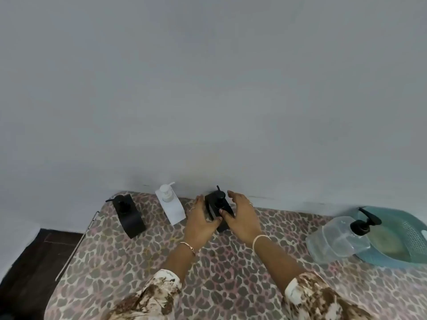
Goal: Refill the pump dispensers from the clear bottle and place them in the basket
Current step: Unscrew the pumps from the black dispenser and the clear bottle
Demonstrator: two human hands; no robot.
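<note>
Three square pump dispensers stand near the wall on a leopard-print table (161, 262). A black one (129, 215) is at the left, a white one (172, 206) is beside it, and another black dispenser (217, 205) stands in the middle. My left hand (201, 221) grips that middle dispenser's left side. My right hand (242, 218) rests against its right side with the thumb on the pump collar and the fingers spread. The clear bottle (337, 239) with a black pump (364, 224) stands at the right, in front of the teal basket (406, 245).
A grey wall rises right behind the table's far edge. A thin metal rod (76, 245) runs along the table's left edge, with dark floor beyond it. The basket reaches past the frame's right edge.
</note>
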